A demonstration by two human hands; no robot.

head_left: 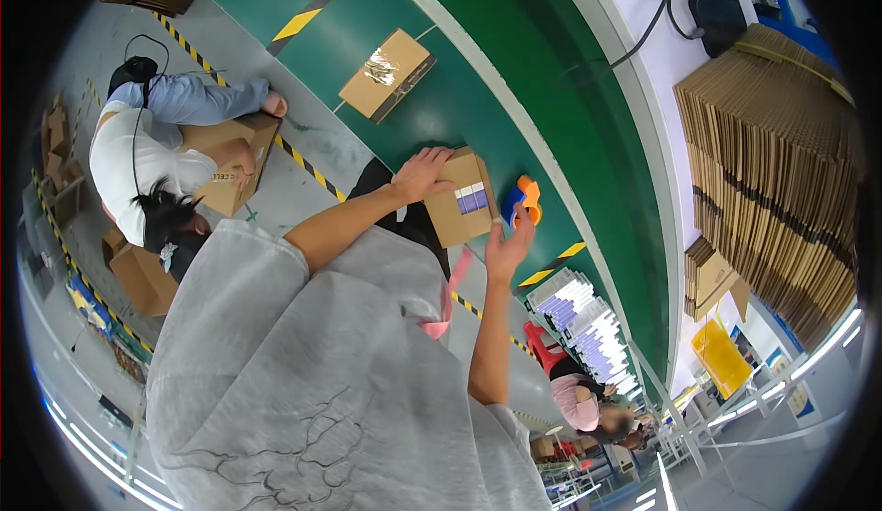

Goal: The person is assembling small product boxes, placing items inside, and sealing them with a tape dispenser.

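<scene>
A brown cardboard box [450, 218] sits on the green work surface in front of me. A purple-and-white patch shows at its right side; I cannot tell whether it is small cartons inside or a label. My left hand [424, 175] lies on the box's far left part, fingers stretched out. At the box's right edge is my right hand [509, 243], its fingers apart and pointing up, the thumb near the cardboard. Just beyond those fingers stands a blue and orange tape dispenser [521, 202]. Farther off lies a closed box [388, 74] with shiny clear tape across its top.
Purple-and-white small cartons [588, 327] are stacked to my right along the green conveyor [634, 198]. Flattened cardboard [772, 171] is piled on the far right, below a black adapter [718, 17] with a cable. A co-worker [161, 153] bends over a large box [234, 166] at left.
</scene>
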